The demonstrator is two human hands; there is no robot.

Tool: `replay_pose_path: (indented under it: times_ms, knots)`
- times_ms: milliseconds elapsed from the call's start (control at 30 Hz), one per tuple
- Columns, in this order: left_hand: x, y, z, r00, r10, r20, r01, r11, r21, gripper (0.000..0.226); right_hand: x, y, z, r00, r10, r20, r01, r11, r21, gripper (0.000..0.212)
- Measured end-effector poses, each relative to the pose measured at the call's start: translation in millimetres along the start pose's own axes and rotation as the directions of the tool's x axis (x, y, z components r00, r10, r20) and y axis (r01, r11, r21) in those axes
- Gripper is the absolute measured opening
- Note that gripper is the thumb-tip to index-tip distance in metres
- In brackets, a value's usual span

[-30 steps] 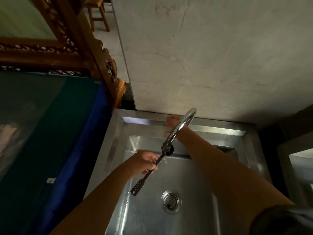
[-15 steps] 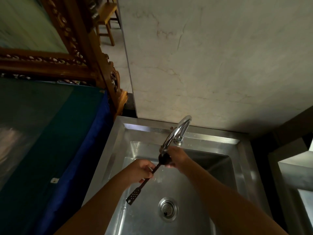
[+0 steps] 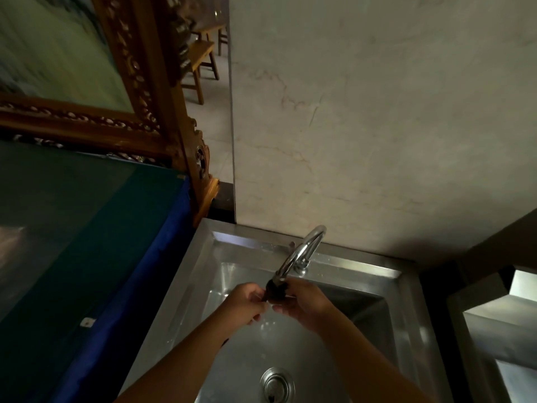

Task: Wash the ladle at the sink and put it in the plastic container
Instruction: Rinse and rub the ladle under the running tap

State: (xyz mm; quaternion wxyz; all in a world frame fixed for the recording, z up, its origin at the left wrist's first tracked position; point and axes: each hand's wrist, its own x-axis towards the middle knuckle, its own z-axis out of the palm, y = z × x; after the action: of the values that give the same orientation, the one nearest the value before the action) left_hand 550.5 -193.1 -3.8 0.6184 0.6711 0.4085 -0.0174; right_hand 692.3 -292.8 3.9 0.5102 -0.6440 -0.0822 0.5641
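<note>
Holding the ladle (image 3: 274, 292) right under the mouth of the tap (image 3: 302, 251), the person keeps its dark bowl end where any running water would land straight on it and drain into the sink (image 3: 401, 289) rather than onto the surroundings. The left hand (image 3: 247, 303) is clenched around the handle just below the bowl, which steadies the ladle and lets it be turned; most of the handle is hidden behind that hand and forearm, with only a dark tip seeming to peek out below the wrist. The right hand (image 3: 302, 303) is curled against the bowl from the other side, fingers touching it, most likely to rub the surface clean, so both hands have a grip on the same thing. Whether water is flowing is hard to say in this dim light; a few bright flecks on the basin floor between the hands and the drain (image 3: 276, 385) suggest wetness. Keeping the work low and central over the basin limits splashing onto the blue cloth (image 3: 139, 286) covering the worktop at the left. By my judgement the washing step is under way and not finished. No plastic container is recognisable in view, so where the ladle will go cannot be told from here.
</note>
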Motion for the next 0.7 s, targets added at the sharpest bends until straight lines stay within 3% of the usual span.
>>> replay_pose_path:
  times_ms: [200, 367, 567, 700]
  knots:
    - [11.9, 7.9, 10.3, 0.995, 0.072, -0.07, -0.078, 0.993, -0.09, 0.013, -2.8, -15.3, -2.8, 0.995, -0.092, 0.024, 0.094, 0.993, -0.077, 0.025]
    - [15.0, 1.2, 16.8, 0.997, 0.072, -0.019, -0.074, 0.967, -0.245, 0.004, -12.5, -16.9, -12.5, 0.99, -0.121, 0.069, 0.132, 0.974, -0.184, 0.027]
    - [11.5, -5.6, 21.4, 0.994, 0.073, 0.085, -0.02, 0.859, -0.511, 0.009, -11.2, -7.8, -10.7, 0.977, -0.203, 0.067, 0.214, 0.94, -0.266, 0.021]
    - [0.8, -12.9, 18.5, 0.982, 0.071, 0.177, 0.046, 0.81, -0.585, 0.013, -4.8, 0.5, -4.7, 0.976, -0.205, 0.071, 0.216, 0.943, -0.252, 0.017]
